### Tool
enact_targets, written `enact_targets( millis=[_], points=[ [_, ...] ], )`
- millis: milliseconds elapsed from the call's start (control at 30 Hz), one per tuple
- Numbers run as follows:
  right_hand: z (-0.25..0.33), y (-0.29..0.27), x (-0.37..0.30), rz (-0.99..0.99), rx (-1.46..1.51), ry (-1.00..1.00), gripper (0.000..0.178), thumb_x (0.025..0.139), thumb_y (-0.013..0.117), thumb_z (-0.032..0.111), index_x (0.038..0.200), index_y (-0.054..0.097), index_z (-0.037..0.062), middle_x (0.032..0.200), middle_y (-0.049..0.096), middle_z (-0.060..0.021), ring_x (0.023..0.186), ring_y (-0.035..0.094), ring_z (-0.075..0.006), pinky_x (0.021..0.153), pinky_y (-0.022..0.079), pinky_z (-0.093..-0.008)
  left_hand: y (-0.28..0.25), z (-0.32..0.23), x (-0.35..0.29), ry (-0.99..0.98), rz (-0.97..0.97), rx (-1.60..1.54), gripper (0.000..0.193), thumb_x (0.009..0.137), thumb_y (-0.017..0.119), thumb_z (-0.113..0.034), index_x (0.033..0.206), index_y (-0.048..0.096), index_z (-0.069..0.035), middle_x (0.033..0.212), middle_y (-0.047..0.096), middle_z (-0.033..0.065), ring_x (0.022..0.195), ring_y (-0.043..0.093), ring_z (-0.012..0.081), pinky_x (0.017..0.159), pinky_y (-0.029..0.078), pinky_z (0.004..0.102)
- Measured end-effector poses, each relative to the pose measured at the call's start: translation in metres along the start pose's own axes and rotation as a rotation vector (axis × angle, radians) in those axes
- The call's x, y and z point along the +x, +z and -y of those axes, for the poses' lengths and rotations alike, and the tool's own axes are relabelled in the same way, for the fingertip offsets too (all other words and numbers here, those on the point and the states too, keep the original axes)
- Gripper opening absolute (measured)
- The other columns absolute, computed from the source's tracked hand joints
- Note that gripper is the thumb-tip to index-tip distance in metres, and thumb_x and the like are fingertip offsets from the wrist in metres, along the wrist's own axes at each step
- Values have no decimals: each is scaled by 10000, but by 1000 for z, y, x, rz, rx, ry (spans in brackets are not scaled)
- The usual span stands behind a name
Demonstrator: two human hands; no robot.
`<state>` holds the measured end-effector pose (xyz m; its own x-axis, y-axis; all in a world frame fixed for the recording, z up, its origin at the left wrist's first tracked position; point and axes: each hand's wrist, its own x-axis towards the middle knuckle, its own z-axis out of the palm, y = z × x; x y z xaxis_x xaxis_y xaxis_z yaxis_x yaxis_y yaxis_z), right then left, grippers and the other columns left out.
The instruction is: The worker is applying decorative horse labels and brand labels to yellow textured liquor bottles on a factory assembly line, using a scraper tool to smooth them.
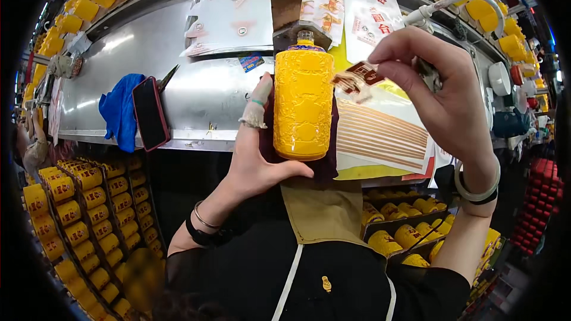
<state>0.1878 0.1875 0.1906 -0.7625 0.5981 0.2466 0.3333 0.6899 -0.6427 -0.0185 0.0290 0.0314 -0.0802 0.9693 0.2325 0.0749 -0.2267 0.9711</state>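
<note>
A yellow embossed bottle (303, 104) with a clear glass neck lies in front of me on a dark cloth, its neck pointing away toward a brown upright board. My left hand (247, 163) is closed around its lower left side, the thumb stretched along the base. A pale cover wraps one finger of that hand. Just right of the bottle, my right hand (437, 77) pinches a small decal (360, 77) with dark red print between thumb and forefinger. The decal hangs near the bottle's upper right side, and I cannot tell whether it touches.
Clear printed sheets (232, 15) lie at the back left of the metal bench. A phone (150, 113) rests beside a blue cloth (121, 110). Strips of brown-lined sheet (380, 134) lie at right, near a curved white pipe (458, 3). Racks of yellow bottles (95, 196) stand below.
</note>
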Motion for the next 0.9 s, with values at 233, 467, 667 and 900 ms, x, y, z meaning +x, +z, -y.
enact_targets(
  millis=[233, 467, 667, 900],
  points=[
    [-19, 42, 31, 236, 82, 40, 129, 911, 656, 73, 1013, 673, -5, 806, 698, -143, 744, 688, -290, 703, 532, -365, 10, -16, 29, -241, -165, -329, 877, 950, 728, -119, 1566, 138, 86, 1558, 344, 241, 1467, 363, 289, 1208, 314, 423],
    [-68, 69, 37, -95, 176, 218, 202, 923, 733, 190, 1018, 694, 16, 694, 582, -7, 633, 528, -104, 594, 432, -280, 15, -16, 34, -325, -172, -334, 674, 958, 735, -144, 1445, 322, 74, 1385, 543, 185, 1271, 576, 230, 1071, 481, 387],
    [-68, 108, 17, -123, 649, 574, 418, 910, 793, 327, 1131, 634, 10, 794, 436, 67, 707, 397, -36, 619, 344, -196, 15, -15, 35, -347, -181, -312, 702, 940, 756, -134, 1452, 321, 69, 1380, 551, 181, 1265, 584, 229, 1070, 483, 387],
    [-72, 125, 14, -218, 705, 564, 446, 864, 828, 315, 1114, 627, 7, 824, 419, 54, 755, 382, -49, 631, 341, -207, 13, -12, 33, -330, -162, -363, 725, 951, 718, -69, 1503, 266, 58, 1412, 513, 189, 1309, 547, 239, 1103, 454, 401]
  ],
)
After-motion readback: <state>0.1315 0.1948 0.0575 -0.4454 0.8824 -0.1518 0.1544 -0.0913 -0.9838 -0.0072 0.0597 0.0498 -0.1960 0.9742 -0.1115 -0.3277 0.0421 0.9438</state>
